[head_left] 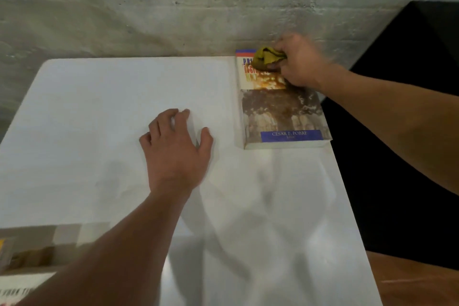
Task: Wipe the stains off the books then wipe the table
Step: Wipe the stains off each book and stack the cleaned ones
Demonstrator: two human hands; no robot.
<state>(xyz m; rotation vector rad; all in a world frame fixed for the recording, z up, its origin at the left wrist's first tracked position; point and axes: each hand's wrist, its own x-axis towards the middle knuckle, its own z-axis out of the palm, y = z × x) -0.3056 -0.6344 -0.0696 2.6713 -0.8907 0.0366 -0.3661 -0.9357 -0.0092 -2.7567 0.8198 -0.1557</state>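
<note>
Right hand (301,62) grips the cloth (267,57) on the book (280,107); left (177,146) rests spread on the table (99,107) (idle). I'd judge book-wiping underway; next, sweep down its cover.

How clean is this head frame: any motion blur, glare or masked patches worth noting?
Head view: the right hand and the yellow cloth it grips over the book are smeared by motion; the left hand, flat on the white table, is sharper. Glare streaks the table's near half, beside soft arm shadows. A blocky pixelated patch covers the lower left corner. Wide-angle bending shows at the table edges.
</note>
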